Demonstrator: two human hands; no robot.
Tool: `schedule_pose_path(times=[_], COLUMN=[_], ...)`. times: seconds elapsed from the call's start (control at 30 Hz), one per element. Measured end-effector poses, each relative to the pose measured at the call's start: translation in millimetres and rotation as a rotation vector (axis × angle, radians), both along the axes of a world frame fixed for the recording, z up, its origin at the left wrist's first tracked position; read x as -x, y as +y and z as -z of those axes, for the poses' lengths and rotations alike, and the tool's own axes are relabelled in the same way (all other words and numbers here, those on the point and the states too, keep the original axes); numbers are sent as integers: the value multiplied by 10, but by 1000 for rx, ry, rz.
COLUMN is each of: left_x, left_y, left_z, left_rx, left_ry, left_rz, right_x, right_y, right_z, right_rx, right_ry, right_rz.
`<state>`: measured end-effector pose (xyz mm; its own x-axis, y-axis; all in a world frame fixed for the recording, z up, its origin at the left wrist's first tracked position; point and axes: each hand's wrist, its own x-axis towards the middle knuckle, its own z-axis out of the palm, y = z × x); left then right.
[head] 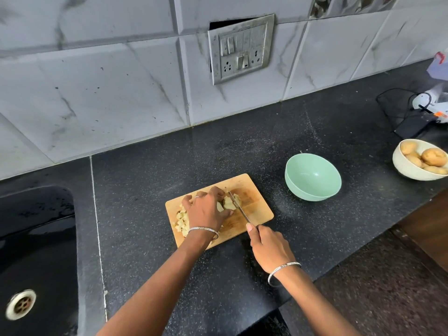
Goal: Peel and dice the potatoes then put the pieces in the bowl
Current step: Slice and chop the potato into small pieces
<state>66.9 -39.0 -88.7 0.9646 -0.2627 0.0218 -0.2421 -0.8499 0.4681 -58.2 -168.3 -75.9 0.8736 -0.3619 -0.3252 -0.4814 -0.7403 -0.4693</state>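
Two hands work at the centre of the frame, and I take them from the nearest outward. The right hand, lower centre, is wrapped round the handle of the knife and hides it wholly. One finger lies forward along the back of the blade, I judge to steady the cut. The blade slants up and left into the peeled potato. The left hand arches over that potato with its fingers curled down on it, pinning it so it cannot roll. How much potato is left under the palm I cannot tell.

The diced pieces lie heaped at the left end of the cutting board, just beside the left wrist. I suppose they were put there to be clear of the cutting spot. The hand covers part of the heap.

Right of the board, near but not touching, the green bowl stands on the dark tabletop, handy for the transfer. I see no pieces in it. At the right edge a cream bowl holds unpeeled potatoes; the frame cuts it off, so I cannot count them. The sink at lower left is cropped too.
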Motion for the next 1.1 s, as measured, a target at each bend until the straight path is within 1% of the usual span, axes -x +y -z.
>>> schedule_pose_path(times=[0.4, 0.73, 1.1], left_x=[59, 78, 78], left_y=[6, -4, -1], left_z=[-1, -4, 47], left_rx=[26, 49, -10], left_ry=[-2, -21, -23], left_rz=[-24, -27, -11], right_x=[21, 22, 10], right_y=[-49, -50, -30], right_z=[18, -14, -4], right_rx=[-69, -51, -70], right_ry=[8, 10, 57], right_rz=[-21, -39, -32])
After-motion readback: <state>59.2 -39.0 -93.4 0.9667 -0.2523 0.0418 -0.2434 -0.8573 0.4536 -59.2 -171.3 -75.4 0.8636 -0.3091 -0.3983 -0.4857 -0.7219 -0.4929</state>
